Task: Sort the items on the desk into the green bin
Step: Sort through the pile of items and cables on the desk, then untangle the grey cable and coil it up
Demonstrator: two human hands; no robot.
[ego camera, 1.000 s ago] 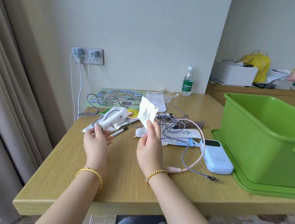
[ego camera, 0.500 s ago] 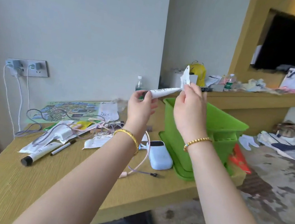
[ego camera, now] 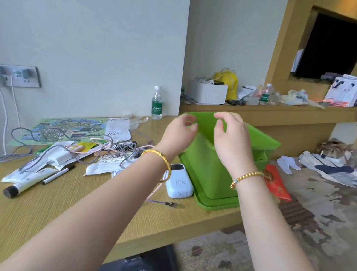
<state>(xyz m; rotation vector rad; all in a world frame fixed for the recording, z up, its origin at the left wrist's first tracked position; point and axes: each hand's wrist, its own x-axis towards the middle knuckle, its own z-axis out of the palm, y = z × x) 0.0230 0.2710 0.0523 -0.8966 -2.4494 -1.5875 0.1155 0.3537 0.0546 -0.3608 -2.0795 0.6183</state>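
The green bin (ego camera: 260, 139) stands on its green lid at the right end of the wooden desk (ego camera: 55, 214). My left hand (ego camera: 179, 133) and my right hand (ego camera: 231, 137) hover over the bin's near rim, fingers loosely spread, holding nothing. Left on the desk lie a white tube with a black cap (ego camera: 24, 186), a black pen (ego camera: 58, 174), tangled cables (ego camera: 108, 147), paper slips (ego camera: 104, 164), a hairbrush (ego camera: 124, 146), a map leaflet (ego camera: 68, 128) and a pale blue power bank (ego camera: 178, 183). The bin's inside is hidden behind my hands.
A water bottle (ego camera: 157, 103) stands at the desk's back by the wall. Chargers hang from the wall socket (ego camera: 12, 74). A shelf (ego camera: 288, 110) to the right carries a white box, a yellow bag and clutter. A red packet (ego camera: 278, 186) lies beside the bin.
Half a second ago my hands held a white tube and a paper card above the bin. Both hands now hold nothing, and those items are out of sight.
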